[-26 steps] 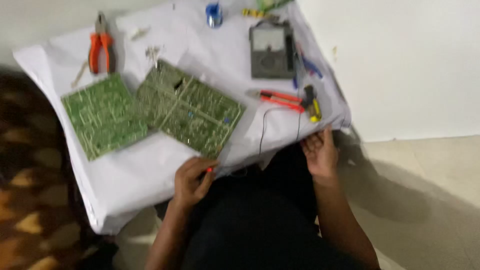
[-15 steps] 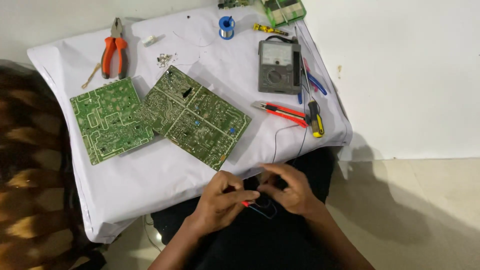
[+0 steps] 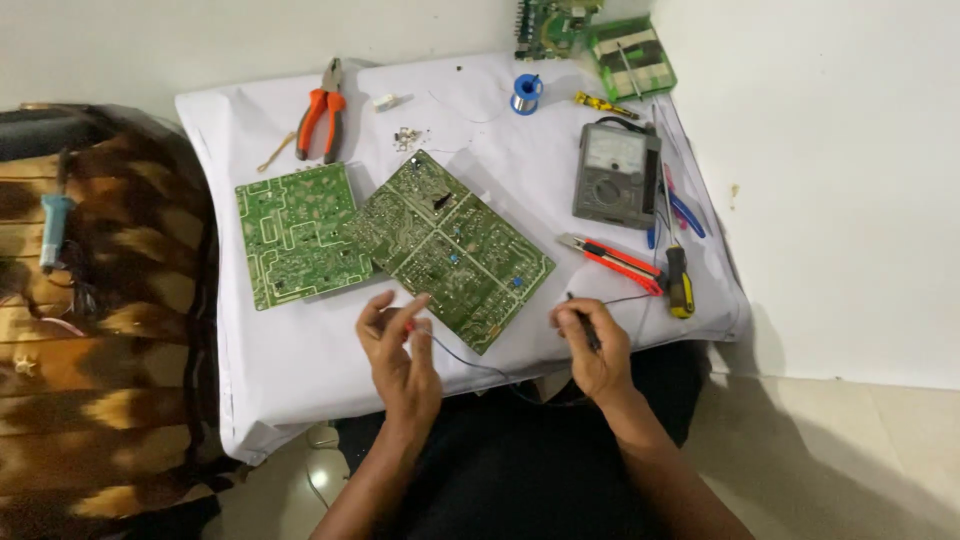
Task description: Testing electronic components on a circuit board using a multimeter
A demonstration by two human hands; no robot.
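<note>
- Holding a red test probe (image 3: pixel 408 323) pinched in its fingers, the left hand (image 3: pixel 400 350) sits at the near edge of the larger green circuit board (image 3: pixel 450 250), the probe tip just short of the board's rim
- Right hand (image 3: pixel 592 345) is closed around a black test probe (image 3: pixel 582 318), near the same board's right corner and apart from it
- Thin dark leads (image 3: pixel 470 362) run from both probes across the white cloth toward the person's lap
- Half a second ago both hands were together over the lap, working the leads; now they have parted and come up onto the table (image 3: pixel 300 360), one to each side of the board, so the probes look ready for touching points on it
- A smaller green circuit board (image 3: pixel 295 235) lies touching the larger one on its left
- An analogue multimeter (image 3: pixel 617 175) lies well beyond the right hand, with a red utility knife (image 3: pixel 610 260) and a yellow-handled screwdriver (image 3: pixel 680 285) between
- Orange pliers (image 3: pixel 322 108) and a solder spool (image 3: pixel 524 92) lie at the far edge
</note>
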